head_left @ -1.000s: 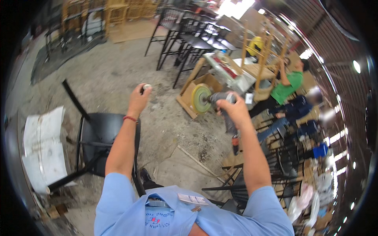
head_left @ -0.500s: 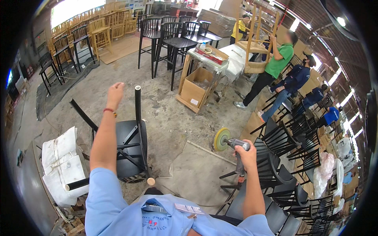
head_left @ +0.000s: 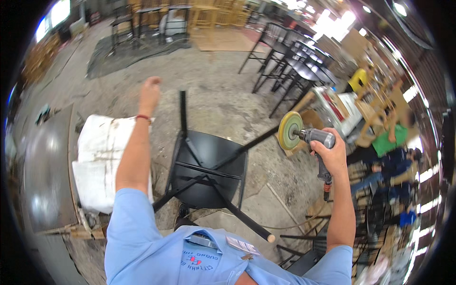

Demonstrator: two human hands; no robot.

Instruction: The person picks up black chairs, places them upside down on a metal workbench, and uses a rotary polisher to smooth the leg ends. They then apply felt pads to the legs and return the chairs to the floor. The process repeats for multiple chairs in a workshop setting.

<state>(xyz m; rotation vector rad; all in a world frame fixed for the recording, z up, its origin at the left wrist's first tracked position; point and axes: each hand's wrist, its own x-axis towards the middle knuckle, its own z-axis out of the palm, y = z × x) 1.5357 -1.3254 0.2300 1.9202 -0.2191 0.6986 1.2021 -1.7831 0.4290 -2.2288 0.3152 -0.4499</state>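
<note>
In my right hand (head_left: 331,151) is a grey pistol-grip power drill (head_left: 321,137), with my fingers wrapped round its handle. A round yellow-green sanding disc (head_left: 289,130) is fitted to its front and faces left. My left hand (head_left: 150,90) is raised in the air with the fingers curled in and nothing visible in them. Between my arms is a black chair or stool (head_left: 209,147), turned over with its legs upward and outward and crossed bars over the seat's underside. Neither hand touches it. One leg's pale round end (head_left: 270,238) points toward me.
White wrapped padding (head_left: 102,161) lies beside my left arm, next to a metal sheet (head_left: 45,166). Tall black chairs (head_left: 285,52) stand far ahead. A hose (head_left: 289,227) trails across the floor. People (head_left: 389,142) and a worktable (head_left: 339,109) are at the right.
The view has swung left, so the chair, tables and people appear farther right. My right hand still holds the drill, now higher. My left hand stays raised.
</note>
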